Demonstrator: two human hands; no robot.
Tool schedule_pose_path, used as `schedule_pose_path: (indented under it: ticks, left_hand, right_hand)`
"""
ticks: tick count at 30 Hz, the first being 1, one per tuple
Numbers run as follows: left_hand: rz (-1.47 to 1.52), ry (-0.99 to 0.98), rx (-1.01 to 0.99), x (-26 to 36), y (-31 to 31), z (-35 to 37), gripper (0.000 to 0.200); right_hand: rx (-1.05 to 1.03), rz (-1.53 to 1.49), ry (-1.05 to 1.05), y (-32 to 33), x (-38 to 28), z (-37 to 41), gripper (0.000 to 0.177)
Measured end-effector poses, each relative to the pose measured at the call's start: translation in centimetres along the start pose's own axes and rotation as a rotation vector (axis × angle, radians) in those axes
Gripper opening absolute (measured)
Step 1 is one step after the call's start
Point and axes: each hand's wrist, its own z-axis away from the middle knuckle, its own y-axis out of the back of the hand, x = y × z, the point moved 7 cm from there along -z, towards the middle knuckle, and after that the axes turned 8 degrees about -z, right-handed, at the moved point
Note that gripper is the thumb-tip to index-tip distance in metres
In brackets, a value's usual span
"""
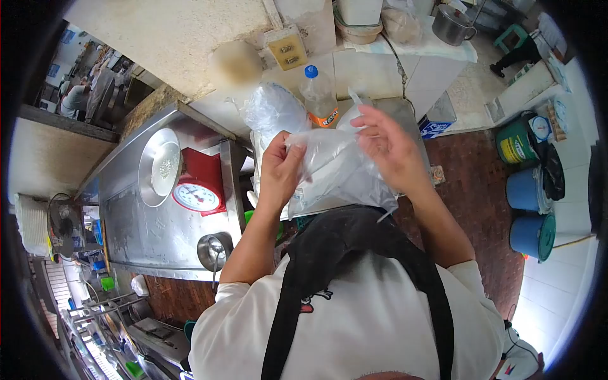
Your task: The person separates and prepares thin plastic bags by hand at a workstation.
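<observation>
A clear plastic bag (335, 161) is stretched between my two hands in front of my chest. My left hand (283, 166) is closed on the bag's left edge, thumb against the fingers. At its upper right edge my right hand (391, 149) pinches the plastic between thumb and fingertips, the other fingers loosely bent. Behind the bag stand a bundle of plastic bags (273, 109) and a clear bottle (318, 95) with a blue cap and an orange label.
To the left, a steel counter (133, 231) holds a red dial scale (201, 183), a metal pan (160, 167) and a small steel pot (214, 251). Blue buckets (527, 190) stand at the far right. A lidded pot (452, 25) sits on the ledge. People are visible in the background.
</observation>
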Motion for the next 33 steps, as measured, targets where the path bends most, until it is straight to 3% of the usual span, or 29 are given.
schedule_pose_path:
  ticks: [2, 4, 6, 10, 14, 17, 18, 19, 21, 22, 25, 27, 29, 31, 33]
  left_hand:
    - [-0.066, 0.001, -0.047, -0.2, 0.0, 0.0, 0.015]
    - [-0.173, -0.052, -0.076, -0.3, 0.2, -0.2, 0.015]
    - [-0.320, -0.164, -0.071, -0.1, 0.7, -0.7, 0.014]
    - [-0.250, -0.158, -0.039, 0.5, 2.0, -0.8, 0.011]
    - [-0.263, -0.108, 0.038, 0.2, 3.2, -1.2, 0.009]
    - [-0.665, -0.177, 0.130, 0.2, 3.2, -1.4, 0.013]
    - [-0.918, -0.459, 0.163, 2.1, 2.2, -1.1, 0.016]
    - [-0.760, -0.444, 0.136, 2.1, 2.1, -1.4, 0.016]
    - [-0.449, -0.410, 0.083, 2.1, 1.8, -1.7, 0.017]
    - [-0.175, -0.173, 0.021, 1.2, 1.5, -1.7, 0.011]
    - [0.193, -0.073, -0.133, 0.4, -1.4, -2.2, 0.009]
    - [0.133, -0.148, -0.200, -0.3, -3.6, -2.2, 0.009]
    - [0.050, -0.044, -0.199, -1.6, -4.7, -2.5, 0.008]
    - [0.062, -0.070, -0.190, -3.5, -4.4, -3.4, 0.006]
    - [0.194, -0.018, -0.164, -4.4, -4.1, -4.3, 0.005]
  right_hand:
    - [-0.096, 0.158, 0.050, -0.5, -1.8, -0.1, 0.034]
    - [-0.299, 0.194, -0.135, -1.0, -0.9, 0.3, 0.028]
    - [-0.195, 0.141, -0.173, 0.4, 0.7, 0.0, 0.022]
    - [-0.046, -0.056, -0.349, 1.6, 1.9, 0.5, 0.013]
    - [-0.112, 0.078, -0.420, 1.8, 1.6, 0.5, 0.012]
    - [-0.210, 0.146, -0.368, 1.0, 1.1, 0.5, 0.014]
    - [-0.301, 0.163, -0.342, 0.9, 0.8, 0.7, 0.015]
    - [-0.394, 0.180, -0.316, 0.5, 0.3, 0.8, 0.017]
    - [-0.627, -0.276, -0.068, -1.2, -4.1, 1.0, 0.015]
    - [-0.732, -0.507, 0.057, -1.6, -6.1, 1.5, 0.014]
    - [-0.033, 0.006, 0.109, 0.3, -5.7, -0.8, 0.015]
    - [-0.084, 0.095, 0.230, -1.0, -4.5, -0.9, 0.016]
    - [-0.064, 0.070, 0.122, -1.0, -1.7, -0.5, 0.017]
    - [0.027, -0.062, -0.212, 1.1, 2.1, 0.6, 0.018]
    - [0.160, -0.384, -0.332, 3.9, 6.2, 1.5, 0.018]
